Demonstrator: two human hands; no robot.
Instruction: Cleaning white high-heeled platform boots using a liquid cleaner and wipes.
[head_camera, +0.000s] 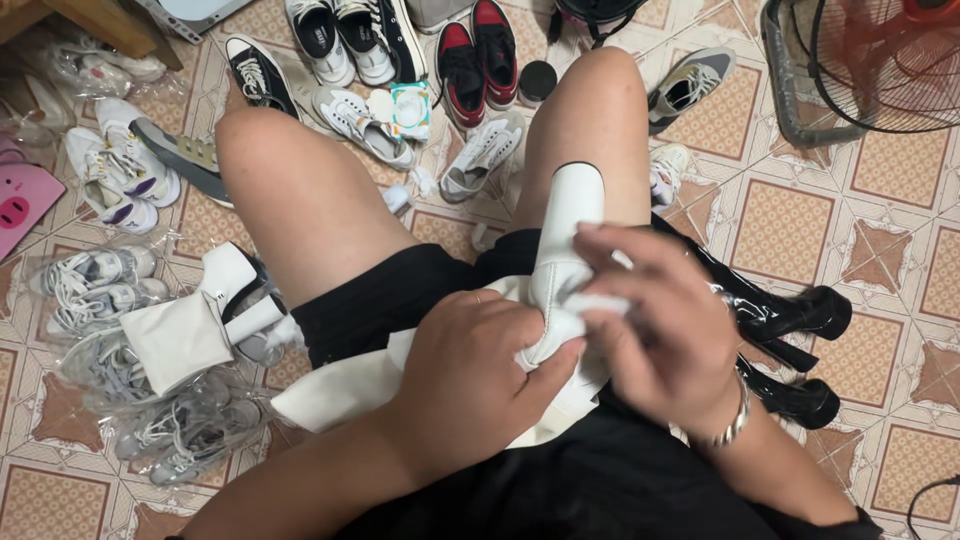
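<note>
Patterned tile floor | left hand grips smooth white boot | right hand pinches crumpled cloth

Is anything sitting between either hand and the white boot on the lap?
Nothing visible for the left hand, which grips the white boot directly. Under the right hand is a small white cloth, pressed against the boot by its fingers.
</note>
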